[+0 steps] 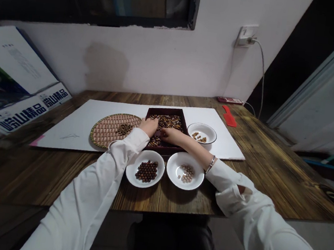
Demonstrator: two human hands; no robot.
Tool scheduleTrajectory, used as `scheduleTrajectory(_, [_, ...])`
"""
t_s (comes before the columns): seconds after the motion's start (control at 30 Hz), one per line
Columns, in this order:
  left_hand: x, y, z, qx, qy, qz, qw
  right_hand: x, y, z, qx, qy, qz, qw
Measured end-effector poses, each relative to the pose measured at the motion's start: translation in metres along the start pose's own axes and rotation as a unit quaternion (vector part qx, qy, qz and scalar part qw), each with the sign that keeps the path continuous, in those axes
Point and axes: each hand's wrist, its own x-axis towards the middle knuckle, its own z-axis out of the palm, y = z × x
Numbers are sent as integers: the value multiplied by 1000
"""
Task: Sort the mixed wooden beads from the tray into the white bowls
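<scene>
Both hands reach into a dark red tray [182, 121] full of mixed brown, yellow and dark beads [170, 121]. My left hand [149, 126] is closed over the tray's left side, its fingertips hidden from me. Close beside it, my right hand [170, 135] has its fingers pressed together low over the beads; whatever they hold is too small to make out. Left of the tray, a round woven basket [102, 129] carries a small heap of brownish beads [124, 128]. In front stand a white bowl [130, 173] of dark red-brown beads and another white bowl [171, 172] of pale beads.
A third white bowl [211, 130] with a few yellow-brown beads stands right of the tray. White board [73, 115] lies under the tray and basket. A red scoop-like tool [229, 117], a red power strip [230, 100] and a box [26, 107] sit around the wooden table [270, 174].
</scene>
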Motion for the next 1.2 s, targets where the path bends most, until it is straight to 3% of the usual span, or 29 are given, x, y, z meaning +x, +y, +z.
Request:
scheduleTrajectory(0.67, [4,-1,-1,-20,-23,4,1000,3,5,3,-12,4,0,1000])
scheduleTrajectory(0.93, [3,-5,3,-38,35,18,999,1,2,1,-8,0,0,1000])
scheduleTrajectory(1.2, [2,-4,2,-49,42,32,997,-3,-1,-2,-12,-1,3,1000])
